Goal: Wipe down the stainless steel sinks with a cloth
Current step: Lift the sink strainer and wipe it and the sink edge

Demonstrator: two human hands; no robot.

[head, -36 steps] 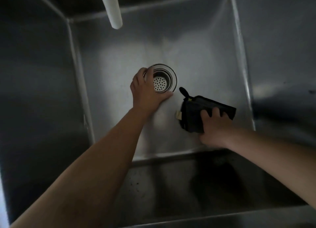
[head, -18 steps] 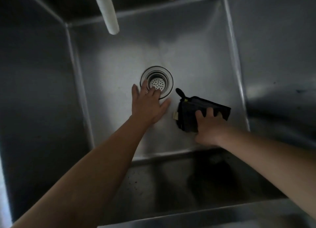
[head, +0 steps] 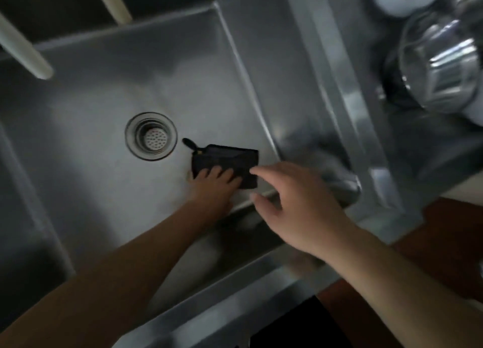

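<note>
Left hand (head: 213, 188) moved onto cloth (head: 230, 157); right hand (head: 295, 204) lifted.

1 head-worn camera looks steeply down, close, into the sink (head: 109, 91); no second view.

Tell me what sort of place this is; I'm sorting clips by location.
Probably a commercial kitchen's wash-up area: a deep stainless steel sink basin with a round perforated drain strainer, and shiny stacked metal bowls beside it.

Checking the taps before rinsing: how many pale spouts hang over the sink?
2: one spout at far left, the other spout at the top edge over the back wall. More may be out of frame.
</note>
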